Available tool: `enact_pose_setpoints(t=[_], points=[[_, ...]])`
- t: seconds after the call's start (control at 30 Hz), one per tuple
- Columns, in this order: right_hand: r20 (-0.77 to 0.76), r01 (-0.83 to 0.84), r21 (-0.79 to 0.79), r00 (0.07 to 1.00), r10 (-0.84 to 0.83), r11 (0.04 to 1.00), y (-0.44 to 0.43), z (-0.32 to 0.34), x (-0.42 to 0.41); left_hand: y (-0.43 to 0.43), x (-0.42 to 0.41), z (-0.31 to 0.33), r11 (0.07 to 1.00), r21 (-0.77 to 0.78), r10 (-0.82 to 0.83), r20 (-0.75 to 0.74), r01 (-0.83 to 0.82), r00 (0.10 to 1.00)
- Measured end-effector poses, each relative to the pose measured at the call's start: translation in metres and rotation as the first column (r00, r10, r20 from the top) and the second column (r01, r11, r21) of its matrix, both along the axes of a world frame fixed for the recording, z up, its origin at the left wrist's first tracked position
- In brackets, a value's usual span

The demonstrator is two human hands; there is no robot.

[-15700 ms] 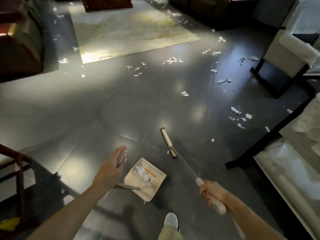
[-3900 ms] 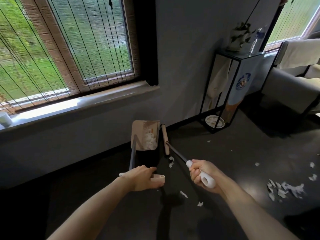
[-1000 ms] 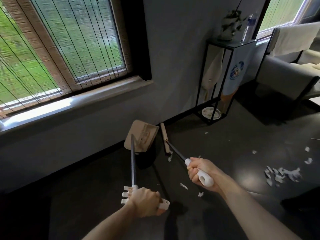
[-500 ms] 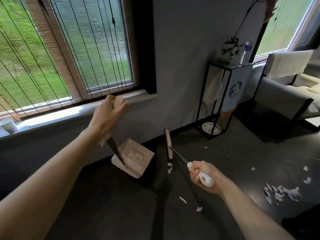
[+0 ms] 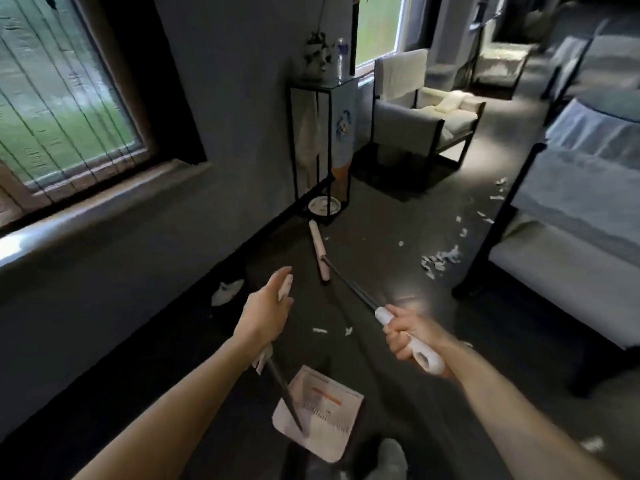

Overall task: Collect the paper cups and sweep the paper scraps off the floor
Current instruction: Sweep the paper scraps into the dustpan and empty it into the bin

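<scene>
Paper scraps (image 5: 438, 259) lie on the floor (image 5: 381, 216) far right, two more between your hands. Your right hand (image 5: 412, 337) grips the broom (image 5: 320, 252), head grounded far for sweeping; your left hand (image 5: 266, 306) holds the dustpan (image 5: 318, 414) near, hanging clear of the stroke.

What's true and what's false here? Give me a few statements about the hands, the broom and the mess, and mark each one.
1. The right hand grips the broom by its white handle. True.
2. The broom's head rests on the armchair. False: it lies on the floor, near the black stand.
3. Loose paper scraps lie on the floor beside the sofa. True.
4. The left hand is empty. False: it holds the dustpan by its long handle, low near the person's shoe.
</scene>
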State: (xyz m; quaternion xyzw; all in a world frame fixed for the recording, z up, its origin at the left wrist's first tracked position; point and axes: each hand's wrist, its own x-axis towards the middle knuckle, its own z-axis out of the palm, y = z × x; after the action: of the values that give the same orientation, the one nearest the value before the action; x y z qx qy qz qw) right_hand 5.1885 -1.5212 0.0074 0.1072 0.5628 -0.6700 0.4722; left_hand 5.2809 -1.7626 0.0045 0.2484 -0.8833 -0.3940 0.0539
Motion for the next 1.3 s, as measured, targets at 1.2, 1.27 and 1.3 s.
enact_pose_setpoints(t=[1.2, 1.27, 1.3], points=[[0.292, 0.907, 0.080, 0.376, -0.880, 0.414, 0.736, -0.029, 0.162, 0.749, -0.145, -0.024, 0.674, -0.012, -0.738, -0.061, 0.739, 0.672], [0.302, 0.911, 0.084, 0.363, -0.882, 0.403, 0.773, -0.032, 0.140, 0.790, -0.166, -0.025, 0.662, 0.008, -0.747, -0.075, 0.750, 0.661], [0.306, 0.912, 0.084, 0.359, -0.881, 0.401, 0.791, -0.034, 0.127, 0.811, -0.177, -0.027, 0.657, 0.013, -0.751, -0.076, 0.754, 0.656]])
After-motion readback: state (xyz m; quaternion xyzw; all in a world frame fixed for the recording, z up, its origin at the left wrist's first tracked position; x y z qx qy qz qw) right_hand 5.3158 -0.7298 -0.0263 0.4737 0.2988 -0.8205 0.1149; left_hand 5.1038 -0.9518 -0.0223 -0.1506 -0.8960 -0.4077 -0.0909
